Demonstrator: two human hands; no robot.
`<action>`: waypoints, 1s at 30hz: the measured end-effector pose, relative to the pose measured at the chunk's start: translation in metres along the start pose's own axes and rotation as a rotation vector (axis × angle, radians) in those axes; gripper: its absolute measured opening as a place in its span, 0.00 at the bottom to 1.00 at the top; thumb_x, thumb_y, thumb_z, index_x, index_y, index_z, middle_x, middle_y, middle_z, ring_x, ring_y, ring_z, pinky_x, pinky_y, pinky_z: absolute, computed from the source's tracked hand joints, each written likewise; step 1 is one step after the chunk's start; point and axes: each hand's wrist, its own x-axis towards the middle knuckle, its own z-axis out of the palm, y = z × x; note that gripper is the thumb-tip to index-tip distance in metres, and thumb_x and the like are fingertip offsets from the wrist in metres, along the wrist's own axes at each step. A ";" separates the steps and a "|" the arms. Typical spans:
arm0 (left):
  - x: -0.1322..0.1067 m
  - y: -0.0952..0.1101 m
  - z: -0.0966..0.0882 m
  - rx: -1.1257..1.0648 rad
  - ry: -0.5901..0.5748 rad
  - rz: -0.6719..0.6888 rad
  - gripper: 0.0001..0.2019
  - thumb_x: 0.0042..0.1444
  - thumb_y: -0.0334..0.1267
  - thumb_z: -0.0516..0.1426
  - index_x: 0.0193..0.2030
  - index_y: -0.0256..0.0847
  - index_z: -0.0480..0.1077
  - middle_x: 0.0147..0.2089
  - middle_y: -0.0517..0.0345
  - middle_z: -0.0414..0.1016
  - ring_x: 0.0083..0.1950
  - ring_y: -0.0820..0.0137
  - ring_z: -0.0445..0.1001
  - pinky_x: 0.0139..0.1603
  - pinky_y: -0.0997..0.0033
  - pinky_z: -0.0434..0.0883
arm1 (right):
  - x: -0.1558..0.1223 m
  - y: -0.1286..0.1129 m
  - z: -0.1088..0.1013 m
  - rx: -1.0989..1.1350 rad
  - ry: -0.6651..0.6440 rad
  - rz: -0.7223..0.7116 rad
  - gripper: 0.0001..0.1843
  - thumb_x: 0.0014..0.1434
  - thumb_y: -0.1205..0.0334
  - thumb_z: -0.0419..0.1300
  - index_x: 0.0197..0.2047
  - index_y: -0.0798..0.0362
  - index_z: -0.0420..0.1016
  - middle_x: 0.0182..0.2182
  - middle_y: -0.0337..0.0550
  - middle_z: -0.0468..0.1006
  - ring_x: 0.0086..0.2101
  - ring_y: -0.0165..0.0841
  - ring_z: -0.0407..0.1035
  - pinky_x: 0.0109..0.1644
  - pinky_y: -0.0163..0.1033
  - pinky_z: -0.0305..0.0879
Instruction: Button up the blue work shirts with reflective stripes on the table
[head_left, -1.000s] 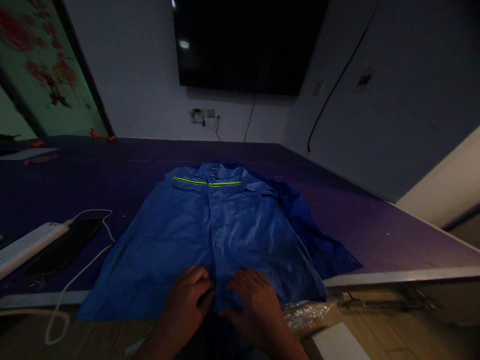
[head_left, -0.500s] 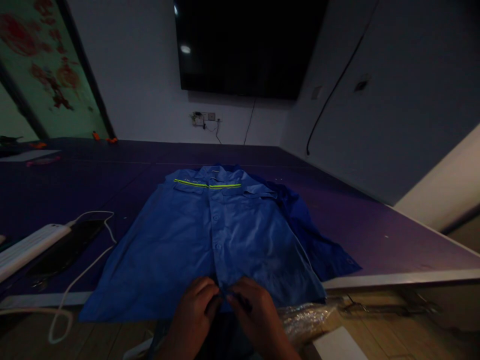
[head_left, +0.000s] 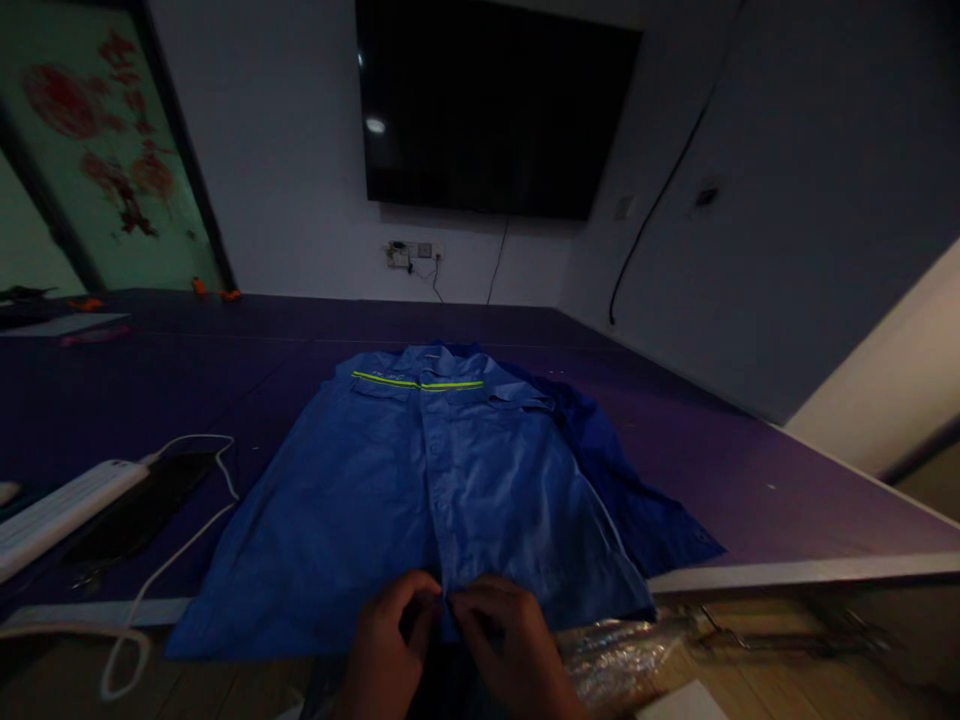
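Note:
A blue work shirt (head_left: 352,510) with buttons down its front and a yellow-green stripe across the chest lies spread on the purple table (head_left: 675,470), its lower hem hanging over the front edge. At the bottom of the button placket, my left hand (head_left: 394,630) pinches the fabric from the left. My right hand (head_left: 502,625) pinches the placket edge from the other side, its fingertips close to the left ones. Whether a button sits between the fingers is hidden. Under the shirt on the right shows a darker blue garment (head_left: 637,490).
A white power strip (head_left: 71,510) with a cable and a dark phone-like slab (head_left: 139,505) lie at the left. Clear plastic wrapping (head_left: 619,650) is below the table edge. A large black screen (head_left: 495,110) hangs on the back wall.
The view has tilted up slightly, so everything sits a little lower. Both hands stay at the lower placket; their fingers have shifted a little and remain pinched.

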 end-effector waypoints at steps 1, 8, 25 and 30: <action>-0.001 0.001 0.000 -0.013 0.013 -0.006 0.06 0.50 0.32 0.51 0.30 0.42 0.70 0.27 0.60 0.76 0.30 0.72 0.75 0.33 0.76 0.72 | 0.001 0.001 0.001 -0.003 0.010 0.023 0.11 0.55 0.68 0.53 0.28 0.52 0.76 0.25 0.41 0.75 0.27 0.29 0.68 0.32 0.31 0.59; -0.006 -0.014 0.005 -0.031 0.086 0.092 0.05 0.51 0.33 0.52 0.29 0.41 0.69 0.27 0.61 0.75 0.29 0.73 0.74 0.33 0.79 0.71 | 0.009 0.003 0.008 -0.040 0.047 0.185 0.02 0.47 0.67 0.61 0.26 0.53 0.76 0.24 0.38 0.75 0.27 0.29 0.68 0.31 0.31 0.58; -0.008 -0.003 0.005 -0.012 0.068 0.156 0.06 0.52 0.35 0.51 0.36 0.42 0.68 0.32 0.58 0.76 0.34 0.72 0.75 0.37 0.77 0.71 | 0.004 0.015 0.023 -0.399 0.202 -0.168 0.08 0.45 0.75 0.56 0.23 0.52 0.70 0.22 0.38 0.73 0.26 0.31 0.67 0.30 0.33 0.57; -0.009 0.002 0.008 -0.015 0.066 0.006 0.07 0.51 0.38 0.53 0.35 0.41 0.70 0.32 0.55 0.77 0.35 0.69 0.75 0.38 0.72 0.73 | -0.002 0.024 0.031 -0.317 0.308 -0.254 0.09 0.47 0.75 0.54 0.24 0.52 0.70 0.24 0.38 0.73 0.26 0.30 0.67 0.32 0.33 0.59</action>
